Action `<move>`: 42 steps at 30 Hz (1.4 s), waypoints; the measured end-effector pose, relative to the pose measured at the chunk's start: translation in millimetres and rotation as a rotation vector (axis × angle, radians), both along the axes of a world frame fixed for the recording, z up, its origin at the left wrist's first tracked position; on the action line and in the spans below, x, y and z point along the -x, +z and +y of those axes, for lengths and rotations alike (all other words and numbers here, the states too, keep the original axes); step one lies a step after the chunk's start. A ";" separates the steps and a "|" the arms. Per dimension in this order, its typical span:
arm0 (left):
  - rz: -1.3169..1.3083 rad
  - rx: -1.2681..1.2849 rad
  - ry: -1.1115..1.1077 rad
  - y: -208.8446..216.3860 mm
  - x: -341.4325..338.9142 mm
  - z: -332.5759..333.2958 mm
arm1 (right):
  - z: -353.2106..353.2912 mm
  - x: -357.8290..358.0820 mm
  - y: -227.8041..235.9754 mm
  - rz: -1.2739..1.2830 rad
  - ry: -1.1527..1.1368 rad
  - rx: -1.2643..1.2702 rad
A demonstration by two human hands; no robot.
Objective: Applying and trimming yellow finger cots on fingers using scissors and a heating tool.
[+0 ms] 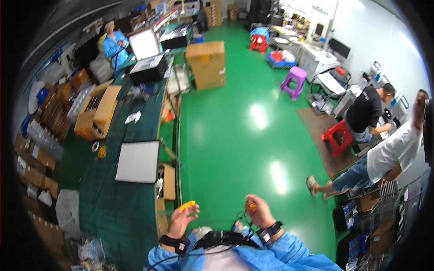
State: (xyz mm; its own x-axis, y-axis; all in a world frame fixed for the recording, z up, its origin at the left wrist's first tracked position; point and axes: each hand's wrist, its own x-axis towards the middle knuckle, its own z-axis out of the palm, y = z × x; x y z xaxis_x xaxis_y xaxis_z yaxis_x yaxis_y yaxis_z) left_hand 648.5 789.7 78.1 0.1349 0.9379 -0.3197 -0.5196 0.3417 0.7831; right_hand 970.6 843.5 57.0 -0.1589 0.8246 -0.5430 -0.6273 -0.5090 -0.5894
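My left hand (181, 219) is raised in front of my waist, close to the right edge of the long table. Its fingers are apart, and a yellow cover (186, 206) sits along one finger. Across from it, my right hand (260, 213) hangs over the green floor with loosely bent fingers. A small yellow patch (252, 207) shows at its fingers, and I see nothing gripped there. A thin dark cable (242, 217) dangles beside that hand. Each wrist wears a black band with a small pale box, and blue sleeves cover my forearms.
A dark green table (135, 207) on my left carries a white board (137, 161) and an open carton (97, 113). Ahead stand stacked cartons (205, 65) and a purple stool (294, 82). Two people are at the right; another person in blue (115, 45) stands far left.
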 end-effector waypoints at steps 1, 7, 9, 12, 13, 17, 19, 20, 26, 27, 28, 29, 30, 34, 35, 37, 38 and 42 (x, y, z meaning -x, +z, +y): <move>-0.135 -0.062 -0.052 0.5 -18.9 11.9 | 1.5 9.2 11.8 -0.092 0.047 -0.105; -0.476 0.046 -0.168 28.0 -118.9 70.9 | 20.1 75.6 99.5 -0.818 0.170 -0.925; -0.655 0.043 -0.085 21.0 -125.4 81.2 | 28.3 87.2 99.1 -0.915 0.167 -0.993; -0.984 -0.035 -0.076 -31.6 -112.4 98.8 | 52.1 109.0 94.3 -1.197 0.188 -1.220; -0.947 -0.014 -0.114 -45.9 -106.5 111.1 | 59.4 114.0 89.0 -1.183 0.196 -1.237; -0.821 0.093 -0.251 -86.1 -89.2 141.6 | 83.1 125.1 73.8 -1.310 0.306 -1.140; -0.324 -0.116 -0.165 -62.0 -95.1 148.3 | 93.4 128.1 85.1 -1.302 0.313 -1.176; -0.574 0.001 -0.170 -51.7 -92.3 159.3 | 99.5 126.2 83.8 -1.335 0.258 -1.195; -0.513 0.239 -0.148 0.4 -60.7 223.6 | 150.9 122.4 95.0 -1.613 0.327 -1.140; -0.510 0.187 -0.192 14.3 -55.8 234.7 | 156.8 125.6 99.3 -1.620 0.310 -1.135; -0.544 0.195 -0.216 17.2 -50.2 240.7 | 158.0 130.7 104.0 -1.597 0.286 -1.103; -0.581 0.179 -0.246 18.3 -50.1 258.5 | 170.9 131.3 107.3 -1.588 0.244 -1.089; -0.613 0.200 -0.257 23.5 -51.3 268.9 | 181.3 128.3 100.8 -1.606 0.211 -1.101; -0.638 0.278 -0.262 28.5 -56.3 286.2 | 193.6 122.8 86.8 -1.669 0.085 -1.061; -0.640 0.274 -0.276 26.7 -56.8 288.4 | 196.0 121.9 84.5 -1.682 0.038 -1.064; -0.628 0.297 -0.283 25.4 -57.8 291.6 | 199.3 120.5 84.1 -1.695 -0.001 -1.063; -0.598 0.281 -0.293 21.3 -58.0 293.7 | 200.1 119.0 82.7 -1.683 -0.003 -1.072; -0.536 0.276 -0.309 21.2 -64.8 296.3 | 202.9 110.9 78.0 -1.646 -0.028 -1.072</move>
State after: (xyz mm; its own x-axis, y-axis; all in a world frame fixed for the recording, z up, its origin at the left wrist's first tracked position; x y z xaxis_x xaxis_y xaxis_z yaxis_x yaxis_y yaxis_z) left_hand 713.3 1085.9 99.2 0.5905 0.7242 -0.3562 -0.6579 0.6876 0.3074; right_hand 859.7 1046.5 135.0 -0.0892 0.8521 0.5157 0.7601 0.3929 -0.5176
